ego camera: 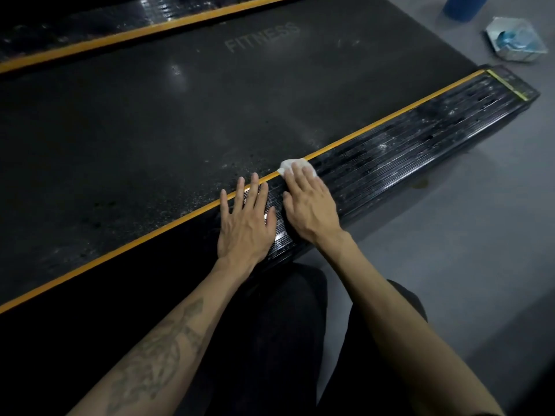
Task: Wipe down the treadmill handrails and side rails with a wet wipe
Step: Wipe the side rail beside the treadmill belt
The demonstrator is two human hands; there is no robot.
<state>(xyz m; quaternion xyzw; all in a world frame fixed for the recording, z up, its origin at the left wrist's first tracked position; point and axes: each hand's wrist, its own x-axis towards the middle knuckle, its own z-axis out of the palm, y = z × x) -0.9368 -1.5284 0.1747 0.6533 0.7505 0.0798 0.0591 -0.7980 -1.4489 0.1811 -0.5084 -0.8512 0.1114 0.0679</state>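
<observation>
Nearest the camera: my dark trousers (288, 340) at the bottom of the view, knees just short of the treadmill, and both forearms reaching forward from there. A tattoo shows on the left forearm.

Left hand (244, 219): fingers straight and spread, palm flat on the near side rail (420, 136), fingertips reaching the orange stripe (150, 232) that borders the belt (150, 115). It holds nothing; I judge it is a brace.

Right hand (309, 205): just right of the left hand, fingers straight and close together, pressing the wet wipe (289, 165) flat onto the rail. The wipe is bunched white under the fingertips and pokes out beyond them, lying across the stripe's edge.

Rail condition: the ribbed black surface to the far right of the wipe carries pale streaks and specks up to the end cap. Under my hands it looks glossy, possibly wet. The belt is dusty, with the word FITNESS faint on it.

Other items: far side rail (120, 28) at top left; on the floor (465, 235) at far right, a wipe packet (515, 40) and a blue cylindrical object (461, 7).

Step in hand, my judgement: side-rail wiping, roughly mid-length on the near rail. Handrails are out of view.

Next move calls for sliding the wipe rightward toward the end cap with steady downward pressure.
</observation>
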